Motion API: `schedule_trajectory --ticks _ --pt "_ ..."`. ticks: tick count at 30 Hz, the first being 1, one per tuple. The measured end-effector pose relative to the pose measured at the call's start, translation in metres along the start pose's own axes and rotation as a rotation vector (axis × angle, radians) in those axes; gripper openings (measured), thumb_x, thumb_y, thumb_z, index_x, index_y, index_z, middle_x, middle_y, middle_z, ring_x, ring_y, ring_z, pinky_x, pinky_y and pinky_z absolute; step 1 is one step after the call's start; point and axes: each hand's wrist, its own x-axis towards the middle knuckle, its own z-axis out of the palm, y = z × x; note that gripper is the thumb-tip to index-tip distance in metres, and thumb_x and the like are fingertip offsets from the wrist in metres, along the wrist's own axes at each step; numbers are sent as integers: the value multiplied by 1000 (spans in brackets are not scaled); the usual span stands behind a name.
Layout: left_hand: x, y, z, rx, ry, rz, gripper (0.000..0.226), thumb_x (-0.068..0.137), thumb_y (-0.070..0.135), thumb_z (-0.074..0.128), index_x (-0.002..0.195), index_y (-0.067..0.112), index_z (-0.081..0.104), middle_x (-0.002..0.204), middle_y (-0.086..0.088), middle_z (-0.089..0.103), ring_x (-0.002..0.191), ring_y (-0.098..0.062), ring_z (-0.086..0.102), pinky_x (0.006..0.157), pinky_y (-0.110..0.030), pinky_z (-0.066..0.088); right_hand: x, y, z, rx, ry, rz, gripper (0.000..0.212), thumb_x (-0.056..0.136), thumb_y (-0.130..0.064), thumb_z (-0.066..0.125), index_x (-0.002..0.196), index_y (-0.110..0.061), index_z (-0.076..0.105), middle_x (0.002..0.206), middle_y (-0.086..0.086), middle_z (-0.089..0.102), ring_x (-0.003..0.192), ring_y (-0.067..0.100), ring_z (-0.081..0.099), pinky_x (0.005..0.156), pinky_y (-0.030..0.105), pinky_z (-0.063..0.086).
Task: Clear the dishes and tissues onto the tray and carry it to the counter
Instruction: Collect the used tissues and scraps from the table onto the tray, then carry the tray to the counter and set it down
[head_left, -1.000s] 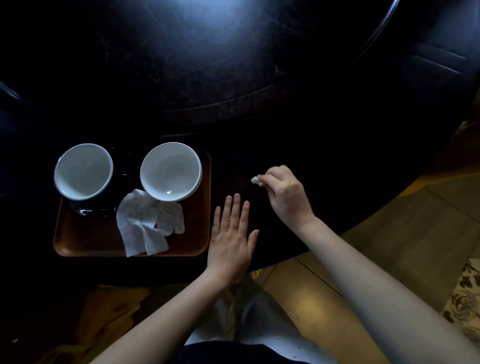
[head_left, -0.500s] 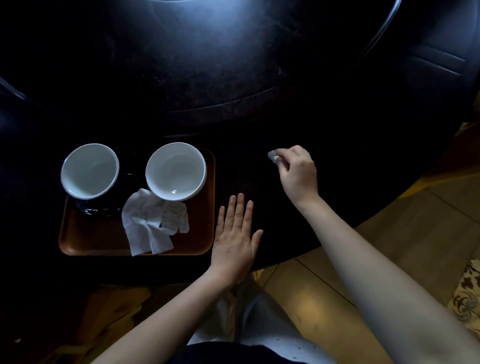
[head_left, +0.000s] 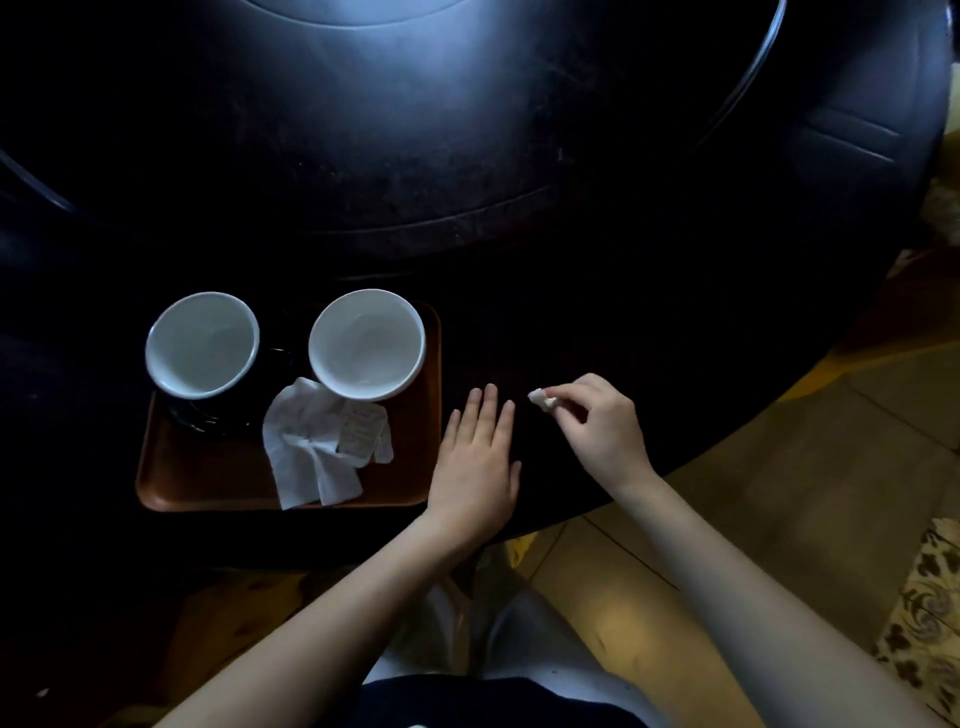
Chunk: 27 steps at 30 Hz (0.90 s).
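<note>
A brown tray (head_left: 208, 480) lies on the dark round table at the left. On it stand a white bowl (head_left: 367, 344) at the right and a white-lined dark cup (head_left: 201, 343) on a dark saucer at the left. Crumpled white tissues (head_left: 311, 452) and a small paper packet (head_left: 359, 432) lie in front of them. My left hand (head_left: 475, 467) rests flat on the table just right of the tray, fingers together, holding nothing. My right hand (head_left: 597, 426) pinches a small wad of tissue (head_left: 541, 399) just above the table, to the right of my left hand.
The dark table (head_left: 675, 322) carries a raised round centre disc (head_left: 415, 130). Its curved edge runs under my wrists. Beyond it to the right lies tiled floor (head_left: 805, 467) and a patterned rug (head_left: 930, 623). My lap shows below.
My right hand, holding the small tissue wad, went out over the table and has come back toward me and my left hand. The left hand stayed flat beside the tray.
</note>
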Motion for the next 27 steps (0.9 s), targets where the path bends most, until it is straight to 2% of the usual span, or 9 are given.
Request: schedule_trajectory --ticks 2,5,7,10,13,17,21,24,27 --pt "3 -5 -20 -198 -33 -7 52 94 29 37 144 14 30 158 -8 15 147 -20 7 119 -33 11 -1 -11 3 131 19 166 20 86 -17 64 103 -10 69 98 2 66 88 6 57 72 -3 39" --pt "-4 -20 -46 -431 14 -49 38 93 23 43 128 14 53 140 -3 50 133 -16 40 107 -25 29 -1 -32 13 253 19 269 19 84 -19 66 102 -12 68 93 -2 66 85 6 58 67 -5 38" --pt "-19 -36 -58 -507 82 -45 32 91 18 47 119 13 61 123 -2 64 118 -14 54 97 -19 35 -1 -51 20 281 5 270 17 84 -19 66 100 -13 67 90 -3 65 84 6 59 66 -4 39" --pt "-49 -70 -65 -593 195 -80 27 86 17 51 106 11 68 105 -1 70 99 -7 60 86 -13 40 -1 -78 36 277 13 246 11 84 -21 66 92 -13 66 86 0 66 81 10 61 66 5 43" --pt "-79 -114 -63 -638 312 -224 21 85 11 55 99 11 70 94 4 67 90 -4 60 78 -8 42 -3 -100 57 202 8 212 11 85 -22 65 87 -11 63 83 2 64 77 14 59 65 21 45" --pt "-110 -173 -60 -513 477 -428 20 86 4 55 103 4 67 101 -12 68 94 -19 62 84 -24 43 -10 -122 84 85 27 188 13 86 -21 62 87 -9 59 84 -2 55 77 15 53 67 24 38" --pt "-121 -226 -57 -373 565 -582 27 84 4 57 110 -3 62 106 -24 62 104 -37 56 93 -41 42 -16 -136 105 -90 77 192 12 87 -18 60 89 -6 57 91 9 60 86 25 58 68 31 42" --pt "-115 -257 -58 -322 533 -687 36 84 9 58 119 -1 56 114 -27 55 111 -40 47 97 -45 37 -21 -141 116 -257 70 168 13 78 -8 65 88 -4 57 90 14 60 89 33 58 72 41 49" --pt "-104 -275 -61 -390 509 -691 40 87 8 52 126 1 51 121 -27 54 117 -40 45 102 -45 34 -25 -143 117 -276 27 203 19 76 -6 63 94 -2 58 97 17 58 96 35 54 80 44 48"
